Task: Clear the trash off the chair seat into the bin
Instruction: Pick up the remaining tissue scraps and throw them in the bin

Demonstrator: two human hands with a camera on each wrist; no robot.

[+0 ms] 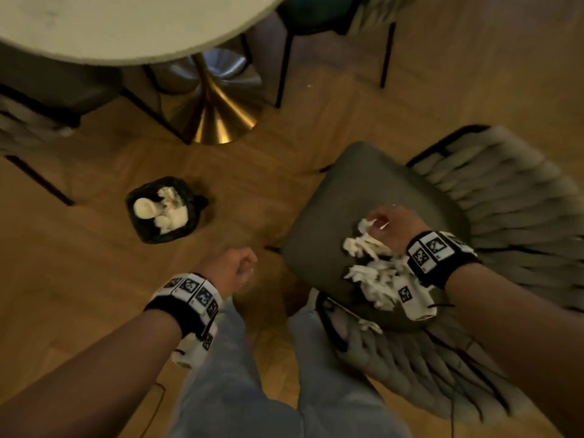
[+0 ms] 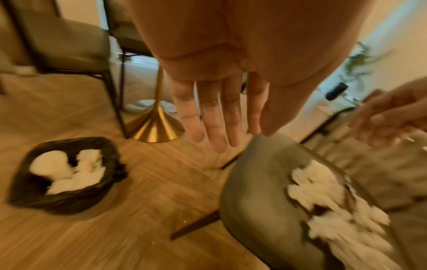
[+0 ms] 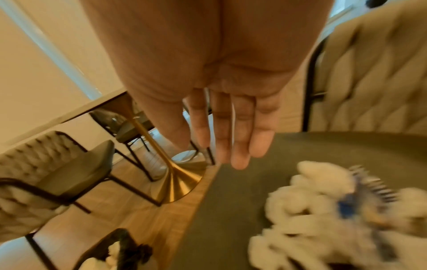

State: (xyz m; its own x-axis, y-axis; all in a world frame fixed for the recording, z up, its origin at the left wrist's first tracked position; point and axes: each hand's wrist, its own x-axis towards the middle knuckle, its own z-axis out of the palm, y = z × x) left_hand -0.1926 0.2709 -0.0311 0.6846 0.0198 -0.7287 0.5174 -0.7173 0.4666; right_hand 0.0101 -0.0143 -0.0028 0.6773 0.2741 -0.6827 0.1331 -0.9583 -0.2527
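Paper scraps [image 1: 376, 273] lie along the chair seat's [image 1: 319, 222] right edge. Your right hand [image 1: 390, 227] hovers over them, fingers straight; your left hand [image 1: 232, 270] hangs relaxed and empty near the bin [image 1: 164, 210].

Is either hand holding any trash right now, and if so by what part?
Neither holds anything. The left hand hangs open beside the chair seat; the right hand hovers open over the crumpled paper.
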